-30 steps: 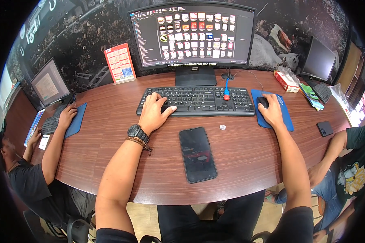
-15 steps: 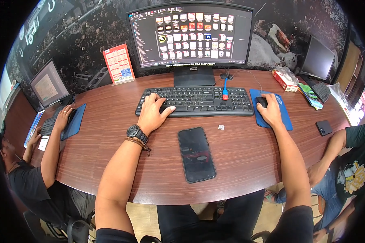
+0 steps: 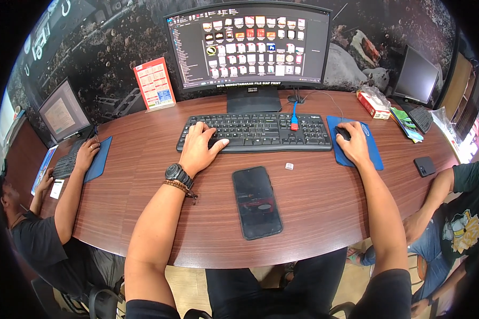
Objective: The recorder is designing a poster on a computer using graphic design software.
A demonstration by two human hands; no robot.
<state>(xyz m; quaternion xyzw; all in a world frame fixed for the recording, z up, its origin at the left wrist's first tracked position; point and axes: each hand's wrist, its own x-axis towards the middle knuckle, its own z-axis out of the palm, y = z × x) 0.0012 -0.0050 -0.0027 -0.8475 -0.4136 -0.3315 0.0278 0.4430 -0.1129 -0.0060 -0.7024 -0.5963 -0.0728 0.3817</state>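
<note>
My left hand [image 3: 199, 148] rests on the left end of a black keyboard [image 3: 261, 132], fingers spread over the keys and thumb stretched toward the lower row. At the right, my right hand [image 3: 355, 148] curves over a black computer mouse [image 3: 341, 132] on a blue mouse pad [image 3: 371, 157]; my palm and fingers partly hide the mouse. Behind the keyboard a curved monitor [image 3: 316, 48] shows a grid of file thumbnails. A blue cable with a red plug [image 3: 294, 126] lies across the keys. Between my forearms lie a dark phone [image 3: 257, 202] and a small pale square piece [image 3: 289, 166].
Left, a co-worker's hand [image 3: 87, 154] rests by another blue pad [image 3: 99, 162] before a second monitor [image 3: 64, 111]. A red calendar [image 3: 154, 85] stands behind. On the right are a red-white box [image 3: 374, 105], another monitor [image 3: 418, 77], a small phone [image 3: 424, 167] and a seated person [image 3: 457, 212].
My hands keep their places on the keyboard and mouse. The co-worker's hand at the left has shifted slightly to the right over its mouse. The whole view has moved a touch.
</note>
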